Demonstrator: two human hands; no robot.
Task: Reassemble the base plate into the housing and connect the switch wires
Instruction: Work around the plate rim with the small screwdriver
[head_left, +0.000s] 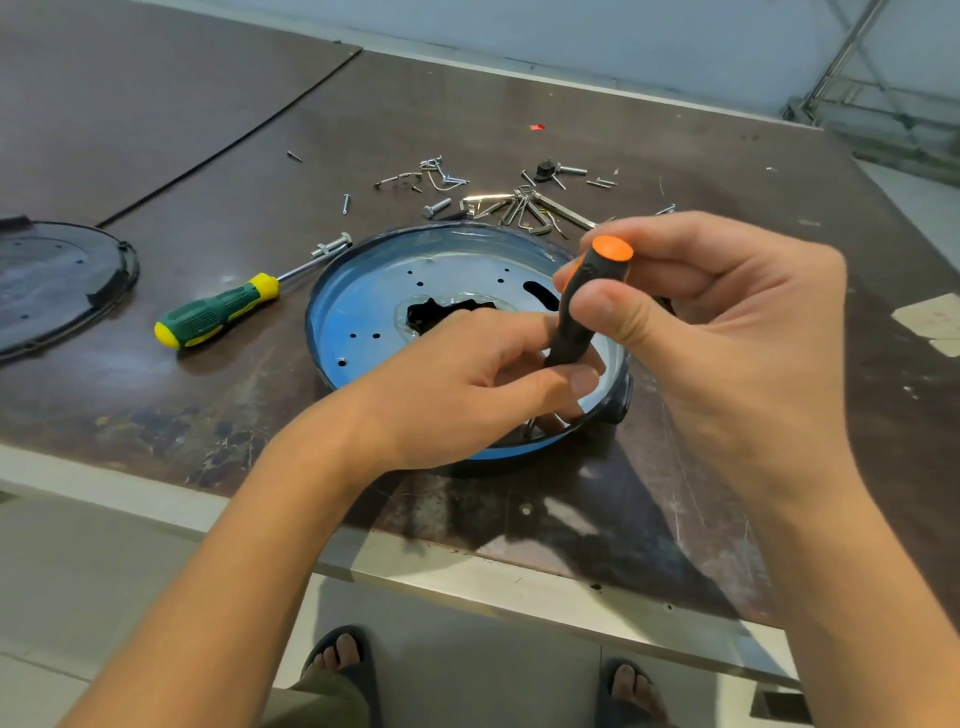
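A round blue housing (363, 306) with a pale base plate (447, 270) inside lies on the table's near half. A dark opening sits at the plate's centre. My right hand (727, 332) grips a black screwdriver with an orange cap (592, 296), held upright over the plate's right side. My left hand (478, 384) pinches the lower shaft of that screwdriver near the plate. The tip and any screw under it are hidden by my fingers. No switch wires can be made out.
A green and yellow screwdriver (218, 312) lies left of the housing. A black round cover (57, 280) sits at the far left. Loose screws, bolts and hex keys (519, 202) are scattered behind the housing. The table's front edge (415, 566) runs close below.
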